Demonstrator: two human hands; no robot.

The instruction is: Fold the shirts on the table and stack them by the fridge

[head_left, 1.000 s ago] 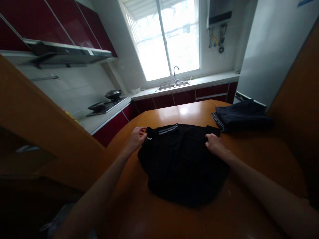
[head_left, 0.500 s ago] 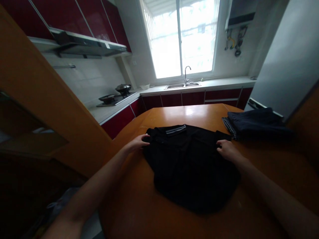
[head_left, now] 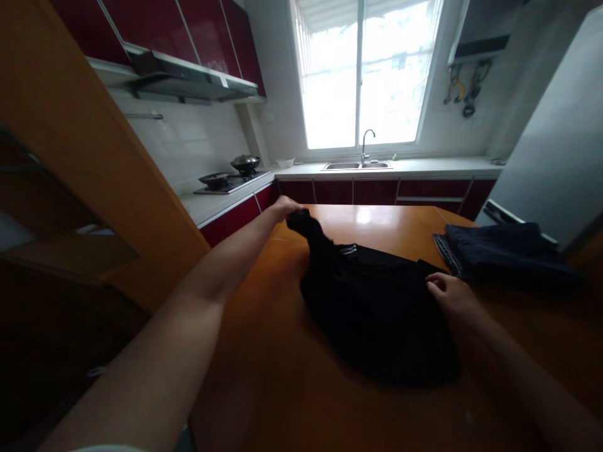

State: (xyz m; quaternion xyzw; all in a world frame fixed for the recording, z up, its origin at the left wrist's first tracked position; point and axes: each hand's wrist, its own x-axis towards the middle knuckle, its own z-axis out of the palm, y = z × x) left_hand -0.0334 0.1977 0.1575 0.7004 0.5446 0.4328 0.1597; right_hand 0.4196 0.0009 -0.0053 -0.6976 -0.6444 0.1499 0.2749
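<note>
A black shirt with a few white stripes lies bunched on the wooden table. My left hand, at the end of a stretched arm, is closed on one corner of the shirt and holds it raised off the tabletop, toward the far left. Cloth hangs in a narrow twist from that hand down to the rest of the shirt. At the shirt's right side, my right hand pinches the cloth between thumb and fingers, low over the table.
Folded dark clothes lie in a stack at the table's right, close to my right hand. Beyond the table are a counter with a sink, and a stove with two pans. A fridge stands at right.
My left hand has moved up and away, lifting the shirt's left corner and pulling that side into a twist. My right hand keeps its hold on the right side. The view has shifted slightly left.
</note>
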